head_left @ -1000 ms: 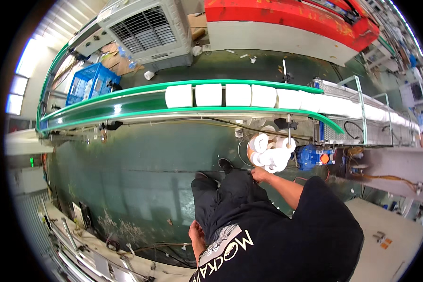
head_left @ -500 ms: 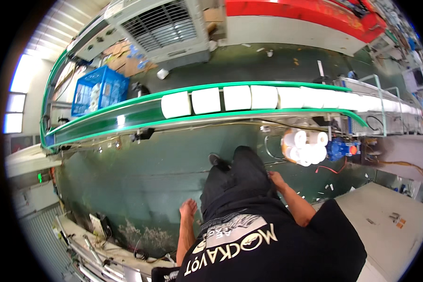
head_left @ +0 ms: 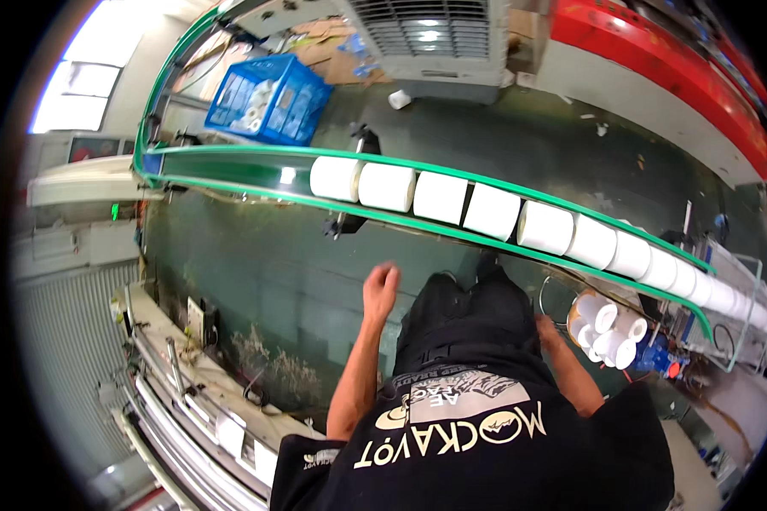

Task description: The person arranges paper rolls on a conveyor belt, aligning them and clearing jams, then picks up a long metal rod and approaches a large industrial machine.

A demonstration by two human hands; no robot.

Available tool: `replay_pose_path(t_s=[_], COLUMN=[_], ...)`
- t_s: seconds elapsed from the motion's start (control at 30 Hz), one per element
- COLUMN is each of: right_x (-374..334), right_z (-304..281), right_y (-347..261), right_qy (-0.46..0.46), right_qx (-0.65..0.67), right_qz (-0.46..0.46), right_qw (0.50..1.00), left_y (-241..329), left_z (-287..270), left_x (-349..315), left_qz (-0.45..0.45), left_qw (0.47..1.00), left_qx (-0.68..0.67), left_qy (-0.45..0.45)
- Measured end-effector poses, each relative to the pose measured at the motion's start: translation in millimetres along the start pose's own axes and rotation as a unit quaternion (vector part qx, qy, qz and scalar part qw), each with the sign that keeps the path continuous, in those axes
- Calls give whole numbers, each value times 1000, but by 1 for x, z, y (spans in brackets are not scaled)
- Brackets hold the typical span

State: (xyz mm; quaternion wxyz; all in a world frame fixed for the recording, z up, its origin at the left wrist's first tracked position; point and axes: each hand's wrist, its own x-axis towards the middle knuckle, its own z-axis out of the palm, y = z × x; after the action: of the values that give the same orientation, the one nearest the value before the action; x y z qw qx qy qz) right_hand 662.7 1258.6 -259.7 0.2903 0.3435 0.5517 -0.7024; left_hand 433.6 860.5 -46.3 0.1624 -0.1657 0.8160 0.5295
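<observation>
We see plump white rolls (head_left: 547,227) in single file on the green belt (head_left: 230,169), between its two rails (head_left: 405,220). The leading ones, toward our left, stand slightly apart, with thin dark gaps showing; farther right they crowd end to end, and there the row narrows too much for us to count fairly. Below the belt on our right, we find a cluster (head_left: 603,317) of more white rolls, bunched together at differing tilts.

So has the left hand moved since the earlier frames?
Yes. The left hand has moved forward, toward the conveyor: the gap between them looks much narrower than before.
</observation>
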Motion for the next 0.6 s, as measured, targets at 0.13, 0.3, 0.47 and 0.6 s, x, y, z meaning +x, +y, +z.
replay_pose_path(t_s=[0.13, 0.3, 0.47, 0.6], right_x=[35, 7, -21, -4], right_z=[-14, 11, 49, 77], right_y=[-23, -78, -93, -94], right_qy=[28, 49, 72, 58], right_qx=[-122, -179, -174, -190], right_qz=[1, 14, 56, 56], right_qw=[992, 983, 981, 978], left_y=[98, 87, 111, 151], left_z=[16, -31, -75, -114], left_x=[88, 162, 180, 129], left_qz=[244, 47, -43, 208], left_qw=[957, 963, 994, 925], left_qx=[128, 223, 68, 302], left_qy=[95, 147, -76, 103])
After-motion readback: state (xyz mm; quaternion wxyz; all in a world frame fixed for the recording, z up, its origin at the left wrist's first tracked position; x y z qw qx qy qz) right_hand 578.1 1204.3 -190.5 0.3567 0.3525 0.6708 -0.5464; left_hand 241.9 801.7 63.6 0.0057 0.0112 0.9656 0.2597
